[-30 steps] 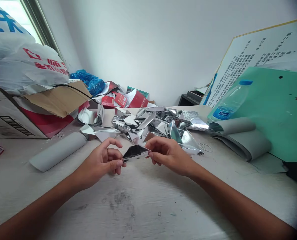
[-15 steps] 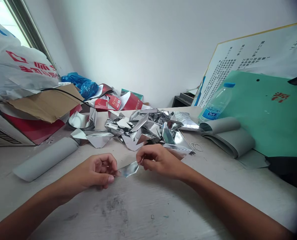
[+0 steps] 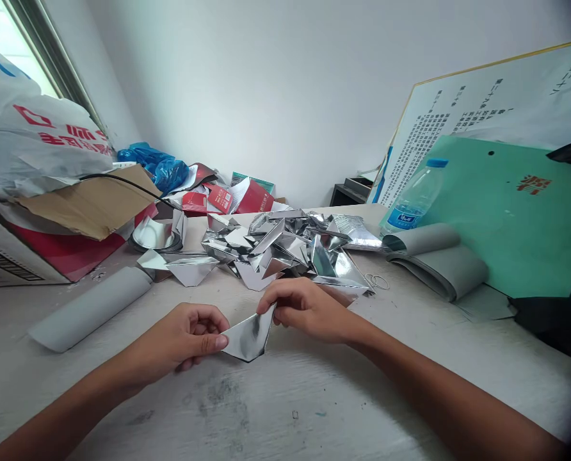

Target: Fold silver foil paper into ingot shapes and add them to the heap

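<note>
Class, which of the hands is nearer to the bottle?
Right. The right hand is left of the bottle and closer to the person; the left hand is farther left.

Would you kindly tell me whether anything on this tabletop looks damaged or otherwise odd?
Yes, dark smudges on the near side of the left hand look odd, like dirt or wear against the pale tabletop.
</note>
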